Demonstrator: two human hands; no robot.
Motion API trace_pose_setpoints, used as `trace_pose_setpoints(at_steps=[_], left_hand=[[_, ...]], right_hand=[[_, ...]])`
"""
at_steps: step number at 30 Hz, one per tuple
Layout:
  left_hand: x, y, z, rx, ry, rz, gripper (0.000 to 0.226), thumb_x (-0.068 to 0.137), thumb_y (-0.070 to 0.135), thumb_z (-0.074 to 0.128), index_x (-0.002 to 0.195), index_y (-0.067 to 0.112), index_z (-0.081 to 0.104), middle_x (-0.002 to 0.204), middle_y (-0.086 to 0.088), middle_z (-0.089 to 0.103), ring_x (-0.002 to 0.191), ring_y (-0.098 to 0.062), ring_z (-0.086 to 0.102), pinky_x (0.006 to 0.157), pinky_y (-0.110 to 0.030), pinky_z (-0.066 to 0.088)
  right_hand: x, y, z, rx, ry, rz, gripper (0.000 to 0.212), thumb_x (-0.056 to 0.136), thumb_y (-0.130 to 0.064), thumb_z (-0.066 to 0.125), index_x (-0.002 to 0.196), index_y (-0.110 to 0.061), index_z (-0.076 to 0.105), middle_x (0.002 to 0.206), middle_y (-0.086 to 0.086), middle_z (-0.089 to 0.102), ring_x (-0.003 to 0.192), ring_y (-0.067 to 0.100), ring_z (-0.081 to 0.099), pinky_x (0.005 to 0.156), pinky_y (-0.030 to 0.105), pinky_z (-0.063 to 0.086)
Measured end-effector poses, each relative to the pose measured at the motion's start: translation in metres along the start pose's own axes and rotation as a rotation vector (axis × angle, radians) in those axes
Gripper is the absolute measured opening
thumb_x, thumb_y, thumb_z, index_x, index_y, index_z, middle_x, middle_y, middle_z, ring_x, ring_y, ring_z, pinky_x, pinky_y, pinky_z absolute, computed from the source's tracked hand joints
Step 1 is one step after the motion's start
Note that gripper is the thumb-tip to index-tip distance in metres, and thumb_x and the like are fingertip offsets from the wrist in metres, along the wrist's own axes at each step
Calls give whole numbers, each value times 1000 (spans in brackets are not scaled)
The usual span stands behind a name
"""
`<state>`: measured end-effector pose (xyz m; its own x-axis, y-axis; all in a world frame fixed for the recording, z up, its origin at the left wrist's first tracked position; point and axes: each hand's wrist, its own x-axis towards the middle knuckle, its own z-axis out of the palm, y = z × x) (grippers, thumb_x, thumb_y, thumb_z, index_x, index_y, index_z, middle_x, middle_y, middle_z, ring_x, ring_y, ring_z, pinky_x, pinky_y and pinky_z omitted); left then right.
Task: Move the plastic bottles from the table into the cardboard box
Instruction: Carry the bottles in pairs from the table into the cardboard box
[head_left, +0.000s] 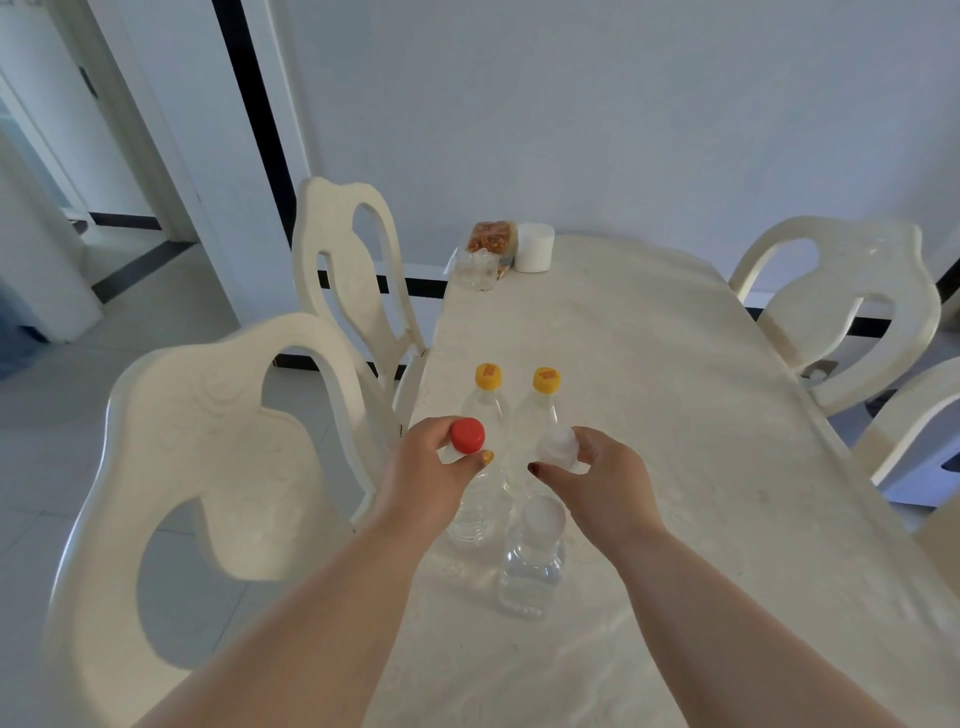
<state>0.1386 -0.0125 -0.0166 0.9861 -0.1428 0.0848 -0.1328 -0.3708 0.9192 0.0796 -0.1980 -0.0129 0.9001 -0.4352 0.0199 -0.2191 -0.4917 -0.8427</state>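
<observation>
Plastic bottles stand in a cluster at the near left part of the cream table (649, 389), five in all. The left hand (423, 470) has its fingertips pinched around the neck of the red-capped bottle (467, 435), thumb in front just under the cap. The right hand (597, 475) curls its fingers the same way around the top of a white-capped bottle (557, 446). Both bottles seem upright; whether they are lifted off the table I cannot tell. Just behind them stand two yellow-capped bottles (489, 384), side by side. Nearest the camera, between the forearms, stands a short clear bottle (532, 561) with a pale cap, untouched. At the table's far end sit a white tub (534, 248), a snack packet (491, 238) and a clear glass (478, 270). Cream chairs (197, 457) flank the table.
</observation>
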Motion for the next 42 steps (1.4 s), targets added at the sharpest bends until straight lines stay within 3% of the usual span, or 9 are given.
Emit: trace_pose_setpoints(at_steps=[5, 10, 18, 24, 28, 32, 35, 38, 42], left_hand=[[-2, 19, -16, 7, 42, 75, 27, 79, 23, 82, 86, 43, 65, 99, 20, 70, 105, 1, 62, 89, -24, 45], [-4, 62, -34, 30, 31, 164, 35, 77, 25, 82, 77, 56, 66, 91, 34, 69, 101, 12, 60, 86, -19, 45], [-12, 146, -42, 11, 27, 303, 26, 77, 28, 82, 101, 31, 73, 101, 14, 74, 103, -6, 67, 92, -29, 51], [-24, 204, -28, -41, -18, 444, 24, 75, 30, 82, 93, 42, 70, 101, 8, 75, 96, -3, 67, 76, -22, 50], [-36, 233, 2, -86, -97, 495, 22, 73, 33, 83, 92, 39, 73, 95, 18, 75, 95, -2, 68, 76, -25, 52], [-55, 256, 49, -85, -228, 544, 21, 70, 36, 83, 84, 45, 70, 90, 23, 74, 97, -2, 69, 89, -17, 49], [-81, 271, 96, -94, -357, 558, 20, 70, 36, 84, 80, 47, 70, 88, 22, 75, 96, -3, 69, 93, -25, 52], [-109, 282, 141, -111, -462, 547, 20, 71, 33, 85, 86, 41, 74, 90, 17, 77, 97, -6, 70, 94, -30, 53], [-161, 306, 211, -109, -587, 558, 21, 73, 29, 86, 89, 36, 75, 90, 12, 77, 94, -6, 70, 92, -30, 55]], right_hand=[[-2, -3, -13, 2, 49, -2, 19, 73, -37, 80, 87, -31, 68, 90, -15, 70, 86, 7, 64, 71, 28, 50], [-9, -12, -36, -23, 115, -27, 22, 74, -37, 78, 92, -28, 70, 90, -14, 71, 83, 12, 65, 71, 31, 51], [-18, -44, -83, -31, 231, -137, 18, 72, -38, 76, 85, -27, 71, 86, -13, 73, 90, 8, 66, 71, 25, 49], [-41, -71, -138, -12, 360, -206, 17, 69, -45, 73, 81, -33, 70, 80, -19, 72, 83, -1, 65, 71, 27, 52], [-66, -69, -184, -13, 445, -206, 23, 70, -46, 74, 82, -27, 69, 80, -10, 73, 84, 2, 67, 70, 29, 53], [-99, -52, -236, -37, 498, -181, 16, 71, -47, 74, 81, -38, 68, 78, -19, 70, 82, -1, 65, 67, 23, 47], [-128, -28, -281, -78, 566, -113, 13, 71, -47, 76, 78, -41, 68, 71, -20, 67, 73, -3, 63, 61, 16, 44], [-155, -3, -319, -128, 628, -26, 32, 67, -52, 75, 84, -25, 71, 81, -6, 73, 80, 12, 68, 69, 33, 56], [-204, 37, -381, -139, 708, 49, 28, 69, -45, 78, 86, -24, 73, 80, -12, 72, 81, 9, 68, 71, 31, 55]])
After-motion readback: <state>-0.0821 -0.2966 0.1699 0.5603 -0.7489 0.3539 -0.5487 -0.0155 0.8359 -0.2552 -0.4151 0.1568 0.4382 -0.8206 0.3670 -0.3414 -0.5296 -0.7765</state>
